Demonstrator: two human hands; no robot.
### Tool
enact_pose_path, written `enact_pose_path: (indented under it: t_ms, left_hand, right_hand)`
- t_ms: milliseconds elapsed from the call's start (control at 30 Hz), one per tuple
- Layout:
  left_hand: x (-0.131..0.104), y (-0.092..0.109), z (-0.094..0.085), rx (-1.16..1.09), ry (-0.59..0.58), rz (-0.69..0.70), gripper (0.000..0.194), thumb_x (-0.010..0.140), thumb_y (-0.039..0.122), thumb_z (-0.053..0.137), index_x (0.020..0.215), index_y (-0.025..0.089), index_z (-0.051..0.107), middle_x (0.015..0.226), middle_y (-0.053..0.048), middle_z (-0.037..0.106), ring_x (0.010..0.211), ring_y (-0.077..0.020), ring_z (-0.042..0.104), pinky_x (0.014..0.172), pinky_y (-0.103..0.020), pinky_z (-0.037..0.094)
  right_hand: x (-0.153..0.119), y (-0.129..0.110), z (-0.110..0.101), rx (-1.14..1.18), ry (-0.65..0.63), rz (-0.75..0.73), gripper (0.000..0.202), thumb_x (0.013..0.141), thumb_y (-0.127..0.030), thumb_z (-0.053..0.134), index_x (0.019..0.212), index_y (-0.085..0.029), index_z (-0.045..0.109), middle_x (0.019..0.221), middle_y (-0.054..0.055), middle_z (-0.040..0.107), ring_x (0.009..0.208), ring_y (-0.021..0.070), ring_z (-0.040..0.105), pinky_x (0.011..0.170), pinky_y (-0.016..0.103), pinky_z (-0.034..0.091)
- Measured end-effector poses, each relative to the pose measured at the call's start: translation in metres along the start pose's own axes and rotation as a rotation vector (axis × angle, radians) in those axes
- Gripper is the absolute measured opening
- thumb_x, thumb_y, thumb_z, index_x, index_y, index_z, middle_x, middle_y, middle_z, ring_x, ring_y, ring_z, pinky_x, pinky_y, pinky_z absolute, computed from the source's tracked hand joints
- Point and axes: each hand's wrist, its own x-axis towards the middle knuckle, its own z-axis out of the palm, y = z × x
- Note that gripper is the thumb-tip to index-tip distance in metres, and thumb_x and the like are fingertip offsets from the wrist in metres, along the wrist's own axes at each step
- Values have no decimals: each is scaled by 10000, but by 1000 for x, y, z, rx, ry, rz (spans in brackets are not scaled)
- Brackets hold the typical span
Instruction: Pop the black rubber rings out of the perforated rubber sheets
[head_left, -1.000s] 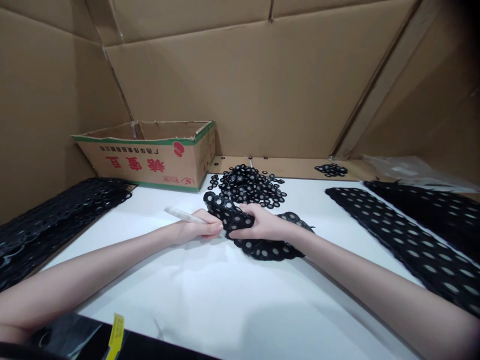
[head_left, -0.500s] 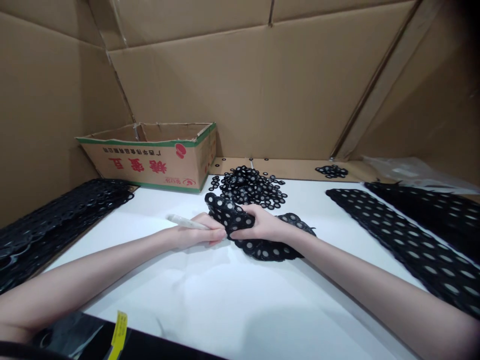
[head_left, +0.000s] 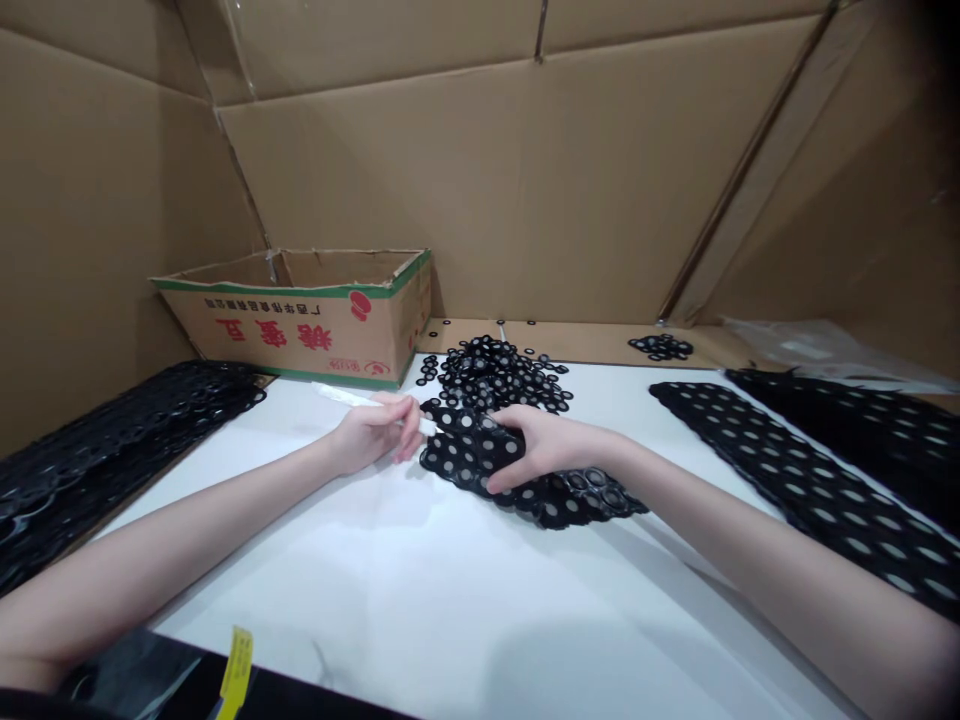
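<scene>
In my left hand (head_left: 375,432), fingers closed, is a slim white pen-shaped tool (head_left: 337,394). Its front end points right and meets the edge of a black sheet of joined rings (head_left: 469,462) with pale round centres. My right hand (head_left: 555,445) grips this sheet from the right, thumb at the near side and fingers at the far side. The sheet is bent, and part of it is hidden under the right hand and wrist. Just beyond both hands lies a heap of loose black rings (head_left: 499,375) on the white work surface (head_left: 420,580).
An open cardboard box (head_left: 292,335) stands at the back left. Stacked black sheets (head_left: 127,430) lie at the left, and more ring sheets (head_left: 795,480) at the right. A small ring pile (head_left: 660,346) and a clear plastic bag (head_left: 832,350) are at the back right. Cardboard walls (head_left: 450,180) surround the surface.
My left hand has drawn slightly left and up with the tool. The ring sheet has turned flatter and spread toward me, and my right hand has opened wider across it.
</scene>
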Motion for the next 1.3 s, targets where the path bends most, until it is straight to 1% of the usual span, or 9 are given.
enact_pose_path:
  t_ms: [200, 300, 400, 500, 600, 733, 900, 1167, 1300]
  left_hand:
    - [-2, -6, 12, 89, -44, -15, 454, 854, 475, 572, 598, 100, 561, 564, -62, 620, 463, -124, 554, 469, -232, 385]
    - [-3, -6, 18, 89, -62, -62, 485, 819, 530, 595, 595, 102, 553, 563, -61, 619, 449, -127, 553, 467, -238, 406]
    - [-3, -6, 22, 172, -106, -84, 501, 819, 547, 588, 600, 96, 564, 572, -64, 618, 477, -130, 564, 508, -242, 423]
    - [-3, -6, 22, 312, -114, -80, 487, 854, 523, 552, 623, 96, 575, 602, -55, 616, 504, -119, 562, 535, -236, 421]
    - [-2, -7, 21, 432, -83, -71, 478, 883, 507, 511, 637, 102, 571, 614, -42, 615, 498, -97, 530, 535, -221, 396]
    - [-1, -9, 21, 525, -75, -33, 486, 894, 509, 474, 628, 112, 559, 576, -21, 589, 477, -84, 487, 524, -213, 375]
    - [2, -8, 16, 645, -48, 28, 461, 916, 467, 435, 643, 119, 566, 552, 5, 517, 508, -93, 457, 527, -217, 346]
    - [6, -9, 7, 849, -71, 177, 481, 937, 417, 388, 571, 141, 533, 512, 0, 479, 585, -126, 443, 621, -253, 339]
    - [6, -9, 8, 942, -97, 225, 452, 945, 369, 372, 592, 144, 542, 533, 14, 506, 575, -111, 435, 755, -276, 336]
  right_hand:
    - [-3, -3, -10, -68, 24, -62, 619, 569, -573, 765, 1056, -209, 649, 1038, 62, 677, 967, 287, 592, 823, 342, 434]
    - [-2, -6, -13, -69, 38, -115, 438, 734, -560, 643, 983, -201, 657, 972, 57, 687, 924, 253, 602, 806, 336, 423]
    - [3, -9, -8, -129, 103, -99, 239, 848, -405, 554, 868, -190, 657, 877, 48, 689, 853, 223, 607, 766, 326, 400]
    - [6, -12, 3, -234, 139, -60, 39, 800, -199, 600, 807, -189, 637, 845, 41, 692, 827, 216, 608, 773, 333, 370]
    - [8, -12, 15, -281, 171, -42, 70, 794, -127, 581, 800, -186, 617, 874, 51, 692, 867, 233, 605, 811, 368, 334]
    - [12, -9, 29, -220, 221, -56, 93, 872, -194, 524, 829, -189, 607, 903, 59, 684, 898, 232, 589, 805, 373, 320]
    - [17, 1, 42, -206, 317, -92, 18, 842, -212, 599, 847, -199, 587, 896, 36, 663, 891, 213, 557, 791, 353, 321]
    - [19, 9, 46, -103, 364, -143, 121, 814, -168, 622, 725, -190, 543, 769, 2, 617, 813, 180, 535, 760, 315, 337]
    - [20, 9, 47, -73, 383, -129, 147, 789, -153, 642, 698, -185, 531, 753, 2, 594, 804, 180, 531, 752, 309, 344]
